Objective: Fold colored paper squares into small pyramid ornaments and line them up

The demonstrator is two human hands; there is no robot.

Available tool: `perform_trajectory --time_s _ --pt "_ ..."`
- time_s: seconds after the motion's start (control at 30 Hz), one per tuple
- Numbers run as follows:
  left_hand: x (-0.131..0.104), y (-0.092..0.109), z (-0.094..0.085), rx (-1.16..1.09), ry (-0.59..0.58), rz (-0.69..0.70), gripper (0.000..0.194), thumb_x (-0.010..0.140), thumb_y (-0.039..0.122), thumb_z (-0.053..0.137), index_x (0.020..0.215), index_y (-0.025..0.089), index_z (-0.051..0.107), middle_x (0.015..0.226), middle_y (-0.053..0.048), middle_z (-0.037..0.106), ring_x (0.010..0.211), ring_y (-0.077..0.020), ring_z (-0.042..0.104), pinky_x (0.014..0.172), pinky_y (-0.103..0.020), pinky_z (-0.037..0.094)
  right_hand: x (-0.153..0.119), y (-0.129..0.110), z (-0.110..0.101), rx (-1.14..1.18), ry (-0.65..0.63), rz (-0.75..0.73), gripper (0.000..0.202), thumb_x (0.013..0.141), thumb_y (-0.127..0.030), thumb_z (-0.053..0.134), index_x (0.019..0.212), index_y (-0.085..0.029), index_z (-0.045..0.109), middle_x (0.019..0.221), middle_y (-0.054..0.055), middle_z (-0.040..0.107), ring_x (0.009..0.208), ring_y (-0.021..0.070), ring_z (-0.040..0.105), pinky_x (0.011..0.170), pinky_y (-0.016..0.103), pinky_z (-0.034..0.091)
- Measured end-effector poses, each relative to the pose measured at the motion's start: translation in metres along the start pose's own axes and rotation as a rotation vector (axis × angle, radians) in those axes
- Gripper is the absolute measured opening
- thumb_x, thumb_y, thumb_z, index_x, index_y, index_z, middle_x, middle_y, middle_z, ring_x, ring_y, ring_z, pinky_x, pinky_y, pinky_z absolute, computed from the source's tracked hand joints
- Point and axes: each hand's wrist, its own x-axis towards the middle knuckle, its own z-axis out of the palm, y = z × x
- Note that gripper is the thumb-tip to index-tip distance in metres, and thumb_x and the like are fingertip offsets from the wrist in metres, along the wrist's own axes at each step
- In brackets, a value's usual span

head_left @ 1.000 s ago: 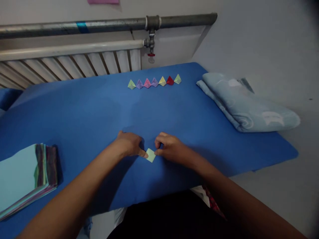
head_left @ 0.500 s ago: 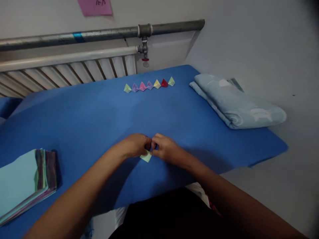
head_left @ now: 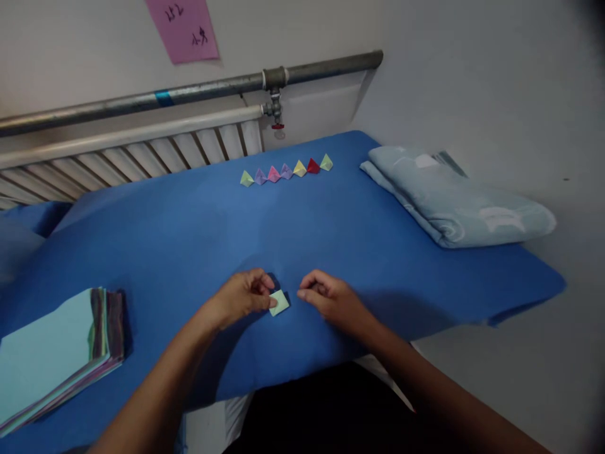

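1. From the head view, I see a small, pale green folded paper [head_left: 280,303] near the middle of the table's [head_left: 189,233] near edge.
2. The left hand [head_left: 242,295] seems to pinch its left corner, thumb on top; its other fingers are curled, partly hidden.
3. The right hand [head_left: 334,299] is just beside it, touching nothing I can make out. Its thumb and forefinger are close; I can't tell whether the tips meet. The two hands are apart.
4. I'd judge this a moment of handling between folds; any further crease would call for the left to steady the paper and the right to meet its free side.
5. Seven folded paper pieces [head_left: 273,175] form a row near the far edge.
6. A stack of sheets [head_left: 45,353] lies towards the near left corner, a folded blanket [head_left: 454,202] towards the right end.
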Motion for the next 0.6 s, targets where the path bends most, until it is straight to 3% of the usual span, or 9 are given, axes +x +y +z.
perform_trajectory --time_s 0.1,0.2,0.33,0.47,0.6 --pt "-0.009 -0.007 0.013 -0.409 0.182 0.063 0.031 0.060 0.028 0.077 0.084 0.017 0.061 0.065 0.003 0.062 0.056 -0.0092 0.055 0.060 -0.025 0.045 -0.007 -0.005 0.012 0.142 -0.092 0.042 0.015 0.073 -0.031 0.063 0.083 -0.021 0.057 0.065 -0.005 0.052 0.054 0.0088 0.044 0.048 0.022 0.033" --pt "-0.016 -0.010 0.029 -0.567 0.343 0.103 0.032 0.056 0.029 0.081 0.078 0.016 0.061 0.062 0.002 0.063 0.056 -0.0094 0.057 0.060 -0.025 0.046 -0.009 -0.009 0.022 0.216 -0.138 0.074 0.015 0.072 -0.032 0.064 0.077 -0.021 0.056 0.061 -0.005 0.051 0.051 0.0080 0.042 0.046 0.022 0.031" --pt "-0.019 -0.013 0.044 -0.655 0.433 0.150 0.029 0.059 0.029 0.081 0.076 0.017 0.060 0.061 0.003 0.063 0.057 -0.0096 0.057 0.061 -0.024 0.046 -0.007 -0.011 0.027 0.188 -0.143 0.099 0.015 0.073 -0.029 0.061 0.067 -0.020 0.052 0.054 -0.007 0.046 0.046 0.0069 0.037 0.045 0.022 0.028" --pt "-0.023 -0.015 0.041 -0.628 0.370 0.146 0.028 0.063 0.030 0.078 0.083 0.017 0.063 0.068 0.002 0.063 0.062 -0.0096 0.057 0.065 -0.025 0.045 -0.007 -0.009 0.025 0.039 -0.117 0.045 0.018 0.076 -0.025 0.058 0.063 -0.019 0.048 0.053 -0.007 0.043 0.048 0.0071 0.036 0.046 0.022 0.026" --pt "-0.028 -0.010 0.022 -0.404 0.125 0.150 0.022 0.068 0.030 0.073 0.085 0.017 0.067 0.074 0.001 0.061 0.067 -0.0093 0.052 0.065 -0.023 0.040 -0.010 -0.011 0.020 -0.179 -0.098 -0.162 0.021 0.076 -0.019 0.057 0.058 -0.019 0.045 0.056 -0.006 0.040 0.052 0.0075 0.035 0.050 0.022 0.027"
